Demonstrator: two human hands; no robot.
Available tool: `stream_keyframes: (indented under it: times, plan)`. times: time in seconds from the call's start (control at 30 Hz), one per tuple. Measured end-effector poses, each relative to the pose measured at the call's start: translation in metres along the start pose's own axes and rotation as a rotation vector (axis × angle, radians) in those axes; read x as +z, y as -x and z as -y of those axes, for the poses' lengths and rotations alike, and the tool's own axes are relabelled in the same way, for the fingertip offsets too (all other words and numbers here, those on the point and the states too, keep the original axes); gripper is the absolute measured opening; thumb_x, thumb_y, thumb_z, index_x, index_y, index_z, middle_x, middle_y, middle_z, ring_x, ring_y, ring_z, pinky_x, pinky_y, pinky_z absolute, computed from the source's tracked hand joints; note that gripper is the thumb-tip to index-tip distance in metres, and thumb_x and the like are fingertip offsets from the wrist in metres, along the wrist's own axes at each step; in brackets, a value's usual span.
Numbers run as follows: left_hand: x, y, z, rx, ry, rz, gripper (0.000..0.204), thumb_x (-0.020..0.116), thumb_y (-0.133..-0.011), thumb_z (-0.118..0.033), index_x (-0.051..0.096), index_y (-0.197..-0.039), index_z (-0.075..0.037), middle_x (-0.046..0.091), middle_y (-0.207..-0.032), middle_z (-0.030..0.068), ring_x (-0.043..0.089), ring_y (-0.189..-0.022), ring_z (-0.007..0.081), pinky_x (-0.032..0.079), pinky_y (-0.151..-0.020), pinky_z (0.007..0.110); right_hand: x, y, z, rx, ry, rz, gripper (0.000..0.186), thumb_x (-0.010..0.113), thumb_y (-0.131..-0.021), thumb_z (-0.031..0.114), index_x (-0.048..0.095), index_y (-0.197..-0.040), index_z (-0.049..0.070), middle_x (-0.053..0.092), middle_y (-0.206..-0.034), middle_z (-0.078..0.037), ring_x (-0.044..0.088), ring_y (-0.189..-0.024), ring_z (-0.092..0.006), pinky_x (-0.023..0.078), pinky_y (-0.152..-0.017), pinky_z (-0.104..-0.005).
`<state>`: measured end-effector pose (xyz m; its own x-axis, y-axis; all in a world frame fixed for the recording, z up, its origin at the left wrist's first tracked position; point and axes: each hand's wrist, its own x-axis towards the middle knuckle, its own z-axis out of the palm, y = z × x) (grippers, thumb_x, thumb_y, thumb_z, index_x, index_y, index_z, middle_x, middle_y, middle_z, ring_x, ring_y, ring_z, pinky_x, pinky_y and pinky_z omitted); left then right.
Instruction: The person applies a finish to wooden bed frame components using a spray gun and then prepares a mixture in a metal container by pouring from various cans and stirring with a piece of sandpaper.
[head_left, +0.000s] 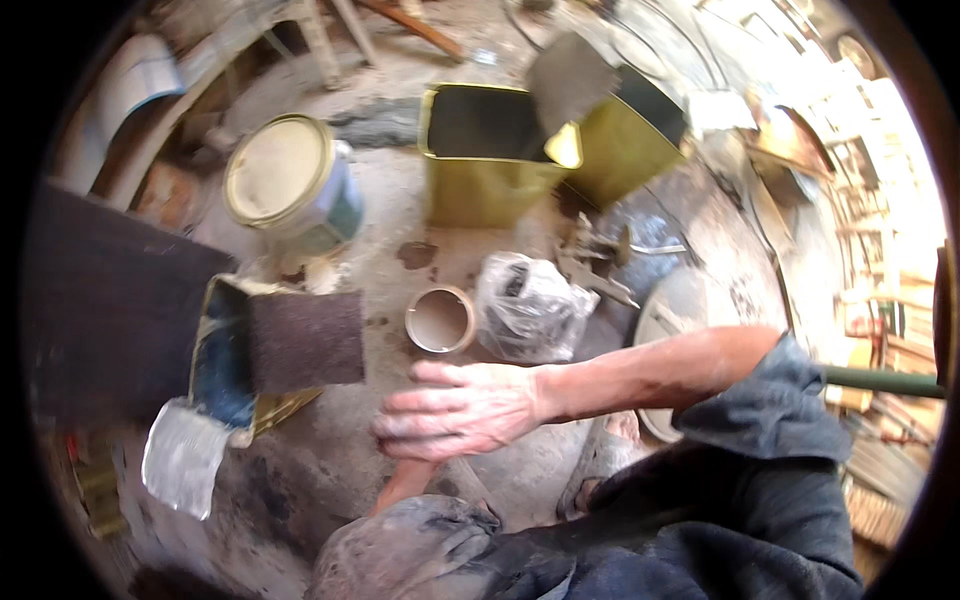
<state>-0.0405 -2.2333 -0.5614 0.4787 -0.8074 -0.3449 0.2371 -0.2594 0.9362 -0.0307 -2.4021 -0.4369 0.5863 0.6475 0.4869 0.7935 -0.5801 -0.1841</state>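
My right hand [450, 410] reaches in from the right and lies over my left hand, its fingers stretched out toward the left and slightly apart. Of my left arm only the wrist [402, 482] shows below it; the left fingers are hidden. No held object shows in the right hand. Just beyond the hands stands a small round tub [440, 320] with a pale inside, next to a crumpled clear plastic bag [532, 308] with something dark in it. To the left, a dark brown rough sheet [307, 342], like sandpaper, lies over a cut-open tin [224, 345].
A lidded paint bucket [285, 180] stands far left of two open yellow tins [490, 190] [630, 150]. A metal tool [590, 262] lies near the bag. A large dark board [120, 310] and a grey sheet piece [185, 458] are at left. Wooden pieces [890, 300] crowd the right.
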Motion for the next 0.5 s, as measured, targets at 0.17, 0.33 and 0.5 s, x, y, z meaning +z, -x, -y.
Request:
stream_keyframes:
  times: [0.17,0.33,0.5]
  plan:
    - [-0.011,0.012,-0.031,-0.433,0.036,0.249,0.039,0.059,-0.099,-0.035,0.071,-0.112,-0.001,0.069,-0.095,0.0084,0.064,-0.090,0.0158,0.053,-0.079,0.031,-0.078,0.119,0.005,0.527,-0.202,0.265,0.031,0.062,-0.080,0.015,0.063,-0.110,0.008,0.063,-0.111,-0.009,0.059,-0.106,-0.0285,0.050,-0.088,-0.0421]
    - [-0.010,0.007,-0.017,-0.397,0.086,0.374,0.046,0.050,-0.103,-0.037,0.069,-0.114,0.004,0.070,-0.097,0.0097,0.064,-0.089,0.0163,0.053,-0.081,0.031,-0.057,0.249,-0.010,1.395,0.048,0.691,0.032,0.061,-0.079,0.009,0.057,-0.110,0.000,0.066,-0.098,-0.020,0.065,-0.097,-0.0377,0.052,-0.084,-0.0469]
    - [0.003,0.004,-0.032,-0.448,-0.024,0.455,0.042,0.049,-0.104,-0.033,0.064,-0.125,0.000,0.069,-0.103,0.0092,0.063,-0.091,0.0145,0.053,-0.082,0.031,-0.007,0.308,-0.022,1.448,0.046,0.560,0.035,0.062,-0.083,0.017,0.050,-0.108,-0.003,0.066,-0.088,-0.025,0.067,-0.089,-0.0416,0.053,-0.077,-0.0498]
